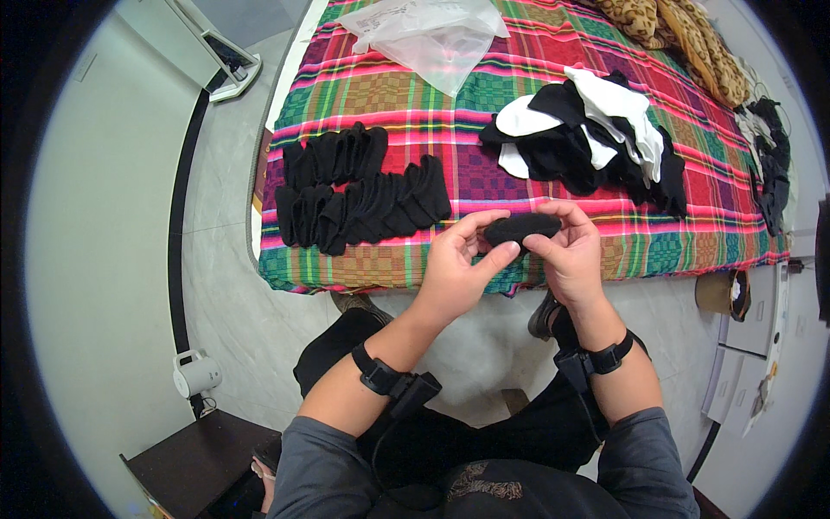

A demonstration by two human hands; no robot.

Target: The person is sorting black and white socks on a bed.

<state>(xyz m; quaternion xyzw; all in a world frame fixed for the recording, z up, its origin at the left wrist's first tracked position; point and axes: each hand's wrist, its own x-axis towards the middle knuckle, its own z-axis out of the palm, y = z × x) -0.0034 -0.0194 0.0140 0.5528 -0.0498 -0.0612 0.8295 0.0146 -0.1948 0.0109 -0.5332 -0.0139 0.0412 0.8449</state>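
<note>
Between both hands is a small folded black sock, raised near the bed's front edge. My left hand grips its left end with thumb and fingers. Its right end is in my right hand, the two thumbs nearly meeting on the near side. To the left, folded black socks stand packed in two rows on the plaid bedspread. Beyond my right hand lies a loose heap of black and white socks, overlapping so that single ones are hard to tell apart.
A clear plastic bag lies at the bed's far side. A leopard-print blanket is bunched at far right. On the floor stand a white electric kettle at left and a bin at right. Another person's hand shows by the dark table.
</note>
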